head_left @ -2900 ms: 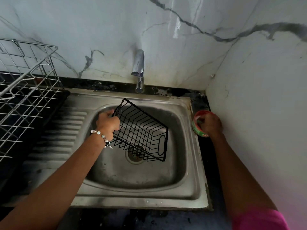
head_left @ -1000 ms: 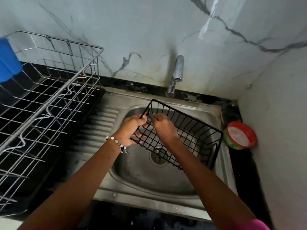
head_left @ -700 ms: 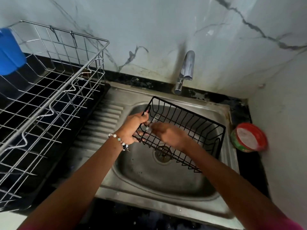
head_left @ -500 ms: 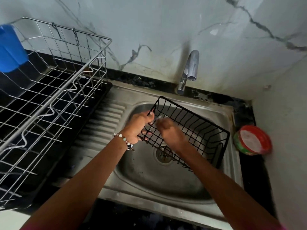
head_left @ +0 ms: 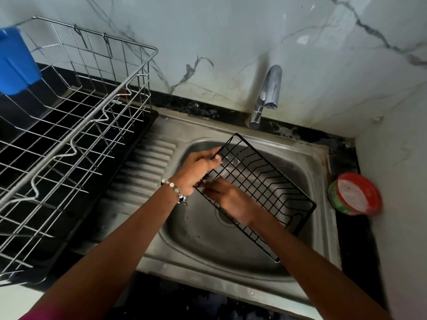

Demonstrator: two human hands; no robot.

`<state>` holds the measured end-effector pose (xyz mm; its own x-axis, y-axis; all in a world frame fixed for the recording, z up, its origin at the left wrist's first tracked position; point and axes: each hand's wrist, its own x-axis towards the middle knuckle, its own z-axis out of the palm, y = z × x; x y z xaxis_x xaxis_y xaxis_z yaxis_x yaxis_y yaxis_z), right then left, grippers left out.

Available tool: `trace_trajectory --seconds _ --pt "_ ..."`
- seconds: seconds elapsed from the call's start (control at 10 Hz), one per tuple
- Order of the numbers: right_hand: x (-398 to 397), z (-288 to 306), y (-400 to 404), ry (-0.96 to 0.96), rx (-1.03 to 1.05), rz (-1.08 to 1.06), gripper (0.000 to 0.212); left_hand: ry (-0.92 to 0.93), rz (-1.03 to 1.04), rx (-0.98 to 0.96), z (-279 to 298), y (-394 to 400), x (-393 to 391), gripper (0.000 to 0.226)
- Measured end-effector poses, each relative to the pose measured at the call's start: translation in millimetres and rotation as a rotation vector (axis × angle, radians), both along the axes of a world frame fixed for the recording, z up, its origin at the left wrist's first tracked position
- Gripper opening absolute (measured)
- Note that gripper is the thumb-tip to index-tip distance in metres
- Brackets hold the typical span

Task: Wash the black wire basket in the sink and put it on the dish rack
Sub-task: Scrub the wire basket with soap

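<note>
From the head camera we see the black wire basket (head_left: 261,181) at the centre of the frame, tilted over the bowl of the steel sink (head_left: 208,245). Our left hand (head_left: 196,169) is clamped on the basket's upper-left rim, thumb over the wire; a bead bracelet (head_left: 174,191) sits on that wrist. Our right hand (head_left: 228,197) lies inside the basket against its mesh floor near the left end; it is blurred, and we cannot tell whether the fingers are curled around anything. Nothing else shows inside the basket.

At the left of the frame stands the silver dish rack (head_left: 76,125) on a black tray, with a blue plastic piece (head_left: 16,65) at its upper-left corner. At the right edge, on the dark counter beside the sink, sits a round tub (head_left: 354,194) with a red rim, green side and whitish contents; its label is too blurred to read.

A chrome tap (head_left: 268,93) rises from the back ledge above the sink. The walls behind and to the right are white marble with grey veins. The draining board left of the bowl is ribbed.
</note>
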<state>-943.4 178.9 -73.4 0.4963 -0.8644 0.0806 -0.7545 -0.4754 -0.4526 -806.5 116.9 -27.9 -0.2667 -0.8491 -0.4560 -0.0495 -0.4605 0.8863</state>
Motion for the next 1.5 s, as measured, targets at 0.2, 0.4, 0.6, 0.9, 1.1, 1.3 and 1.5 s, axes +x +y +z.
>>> trace_trajectory --seconds 0.2,0.4,0.6,0.9,1.1,1.3,1.5 --pt "-47.1 2.9 -27.2 0.133 -0.230 -0.290 0.027 -0.016 0.004 0.013 0.4 1.3 6.4 0.031" --pt "-11.8 -2.2 -8.9 0.115 -0.144 0.100 0.014 0.004 0.020 -0.011 7.8 -5.0 3.5 0.034" --pt "-45.1 5.2 -31.0 -0.006 -0.090 -0.498 0.027 -0.005 0.032 -0.016 6.5 -4.2 12.4 0.037" --pt "-42.6 -5.6 -7.2 -0.026 -0.080 -0.189 0.007 -0.040 0.082 -0.009 6.6 -5.9 16.6 0.030" --pt "-13.3 -3.0 -22.1 -0.134 -0.166 -0.608 0.013 -0.030 0.093 0.000 6.6 -5.4 10.0 0.021" --pt "-33.8 -4.4 -9.2 -0.019 -0.003 0.008 0.022 -0.019 0.067 -0.032 6.3 -4.5 13.9 0.032" --pt "-24.6 -0.5 -20.9 -0.289 0.021 -0.750 0.014 0.030 0.086 -0.010 5.8 -3.0 9.9 0.031"
